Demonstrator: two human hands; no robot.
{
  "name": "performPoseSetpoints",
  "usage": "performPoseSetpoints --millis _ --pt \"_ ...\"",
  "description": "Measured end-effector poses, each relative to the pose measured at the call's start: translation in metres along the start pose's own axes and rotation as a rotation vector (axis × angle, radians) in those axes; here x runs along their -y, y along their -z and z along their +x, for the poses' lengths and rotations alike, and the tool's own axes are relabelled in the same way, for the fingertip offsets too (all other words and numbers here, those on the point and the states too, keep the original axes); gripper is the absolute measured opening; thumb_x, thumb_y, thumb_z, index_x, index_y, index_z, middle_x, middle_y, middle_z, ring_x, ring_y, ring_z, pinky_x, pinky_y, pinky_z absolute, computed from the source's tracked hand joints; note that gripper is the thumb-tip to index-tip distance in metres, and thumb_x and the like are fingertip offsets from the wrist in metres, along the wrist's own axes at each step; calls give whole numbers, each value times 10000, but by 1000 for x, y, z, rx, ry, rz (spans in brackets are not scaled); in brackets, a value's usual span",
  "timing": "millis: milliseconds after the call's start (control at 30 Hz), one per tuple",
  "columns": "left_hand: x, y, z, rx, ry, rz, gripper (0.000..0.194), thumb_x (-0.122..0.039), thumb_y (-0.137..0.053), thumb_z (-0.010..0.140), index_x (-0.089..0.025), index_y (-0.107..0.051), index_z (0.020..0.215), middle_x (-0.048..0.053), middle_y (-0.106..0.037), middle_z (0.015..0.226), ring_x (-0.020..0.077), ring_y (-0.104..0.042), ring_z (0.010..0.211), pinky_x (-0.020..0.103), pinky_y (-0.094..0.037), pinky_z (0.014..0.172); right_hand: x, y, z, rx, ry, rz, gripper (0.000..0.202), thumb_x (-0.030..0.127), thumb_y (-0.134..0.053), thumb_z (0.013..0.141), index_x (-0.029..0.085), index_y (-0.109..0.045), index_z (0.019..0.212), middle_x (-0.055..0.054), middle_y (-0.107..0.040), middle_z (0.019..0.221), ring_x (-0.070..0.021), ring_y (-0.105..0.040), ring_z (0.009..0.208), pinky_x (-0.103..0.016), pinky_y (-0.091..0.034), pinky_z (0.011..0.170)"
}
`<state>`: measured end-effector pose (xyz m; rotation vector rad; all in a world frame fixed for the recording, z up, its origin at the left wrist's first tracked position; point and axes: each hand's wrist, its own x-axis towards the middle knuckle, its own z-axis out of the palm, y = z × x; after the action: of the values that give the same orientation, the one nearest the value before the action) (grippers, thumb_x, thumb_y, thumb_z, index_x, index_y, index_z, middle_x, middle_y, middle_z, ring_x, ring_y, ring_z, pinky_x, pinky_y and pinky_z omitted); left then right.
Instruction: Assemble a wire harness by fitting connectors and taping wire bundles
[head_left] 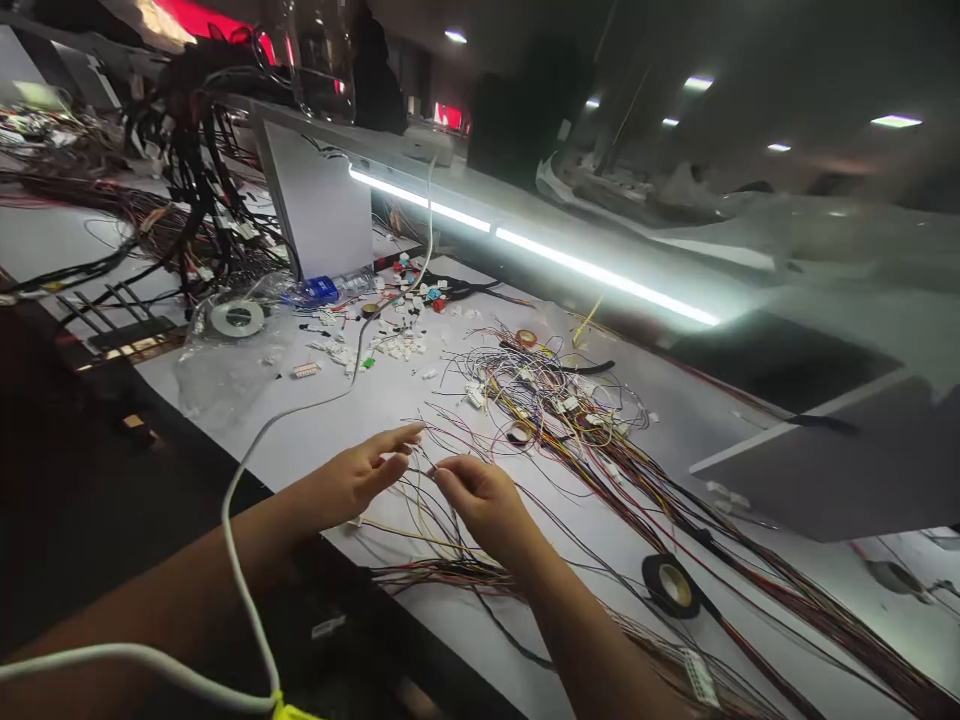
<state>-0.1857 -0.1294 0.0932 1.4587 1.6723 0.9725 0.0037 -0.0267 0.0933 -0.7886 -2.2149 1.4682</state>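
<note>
Over the white table, near its front edge, my two hands are close together with their fingertips a small gap apart. My left hand has its fingers stretched toward the right, thumb apart, with no object visible in it. My right hand pinches the end of a thin dark wire between thumb and forefinger. Loose thin wires spread beneath both hands. A bundle of red and dark wires lies below my right wrist.
A long wire harness with white connectors crosses the right side. Black tape lies near it. Small connectors, a clear plastic bag and a white spool sit farther back. A white cable runs across the left forearm.
</note>
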Motion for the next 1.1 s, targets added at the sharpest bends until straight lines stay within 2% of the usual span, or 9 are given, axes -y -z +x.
performPoseSetpoints --millis 67,167,267,400,567,667,867,967,1100 --pt "23 5 -16 -52 14 162 462 -493 -464 907 -250 -579 1282 88 -640 1233 259 -566 1131 392 -441 981 -9 3 -1 10 -56 -56 261 418 -529 886 212 -689 902 47 -527 588 -103 -441 531 -219 -341 512" --pt "54 2 -38 -107 -33 393 318 -455 -580 839 -244 -721 1030 77 -689 1001 245 -602 951 379 -463 900 -19 2 -5 27 -72 -118 231 392 -545 880 223 -703 882 21 -610 667 -124 -527 608 -229 -387 568" --pt "66 -9 -47 -73 -55 358 232 -380 -564 859 -247 -738 934 79 -668 929 217 -611 852 334 -484 805 -21 -9 -7 24 -9 -122 192 333 -560 871 234 -721 904 -15 -694 828 -157 -614 759 -257 -450 693" --pt "53 -21 -39 -83 13 64 225 -361 -511 898 -238 -698 925 62 -670 980 210 -613 928 333 -474 864 -22 -22 -5 -15 -34 -32 226 334 -562 869 228 -719 992 -35 -730 900 -177 -650 809 -283 -484 747" --pt "42 -33 -23 -129 297 -463 314 -414 -666 788 -186 -676 1003 74 -708 887 220 -651 854 342 -492 804 -24 -23 0 -72 -43 27 227 371 -559 872 204 -710 903 -31 -714 828 -171 -632 759 -269 -479 695" --pt "38 -40 -18 -208 369 -741 305 -392 -724 750 -181 -688 968 59 -714 824 195 -651 818 313 -477 791 -23 -22 1 -68 -3 -34 194 333 -559 869 208 -707 854 -16 -687 785 -150 -600 718 -251 -448 658" --pt "34 -50 -17 -237 344 -907 283 -322 -792 696 -178 -690 917 -9 -655 645 124 -568 639 265 -437 679 -21 -28 -1 -60 -25 -110 128 269 -586 822 197 -681 776 7 -625 691 -121 -523 605 -240 -399 582" --pt "35 -50 -19 -221 321 -937 223 -311 -784 715 -172 -699 867 -12 -645 636 106 -544 619 241 -422 648 -22 -31 -2 -42 -29 -96 100 266 -606 800 197 -677 791 6 -618 687 -129 -536 626 -241 -404 587" --pt "31 -54 -22 -194 380 -1096 137 -248 -765 751 -164 -707 841 -6 -648 690 82 -557 638 204 -430 637 -21 -34 -4 -92 3 -30 131 308 -614 807 192 -675 805 9 -581 680 -120 -511 598 -237 -394 561"
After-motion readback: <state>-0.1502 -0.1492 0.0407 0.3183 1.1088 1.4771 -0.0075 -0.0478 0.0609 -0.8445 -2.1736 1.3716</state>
